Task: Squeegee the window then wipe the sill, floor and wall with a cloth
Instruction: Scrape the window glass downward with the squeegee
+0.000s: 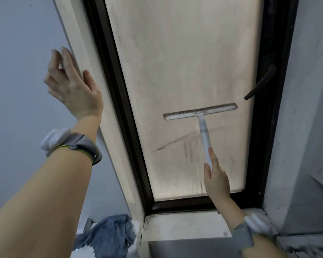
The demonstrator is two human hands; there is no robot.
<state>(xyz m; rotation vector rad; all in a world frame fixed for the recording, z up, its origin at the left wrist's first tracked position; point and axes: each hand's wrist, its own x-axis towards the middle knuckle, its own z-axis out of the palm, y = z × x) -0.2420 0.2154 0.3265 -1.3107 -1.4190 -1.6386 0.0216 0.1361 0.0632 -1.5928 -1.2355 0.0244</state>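
Note:
A tall frosted window pane (185, 58) in a dark frame fills the middle of the view, with dirty streaks low on the glass. My right hand (216, 180) grips the lower end of a white squeegee (201, 113), whose blade lies flat against the pane, roughly horizontal, a little below mid-height. My left hand (73, 86) rests with straight fingers on the cream reveal (93, 75) to the left of the frame. A white sill (185, 226) runs under the window. A blue cloth (108, 237) lies crumpled below the sill's left corner.
A dark window handle (259, 84) sticks out from the right side of the frame, close to the blade's right end. Grey wall (306, 127) stands to the right and bluish wall (17, 71) to the left. Both wrists carry strapped white devices.

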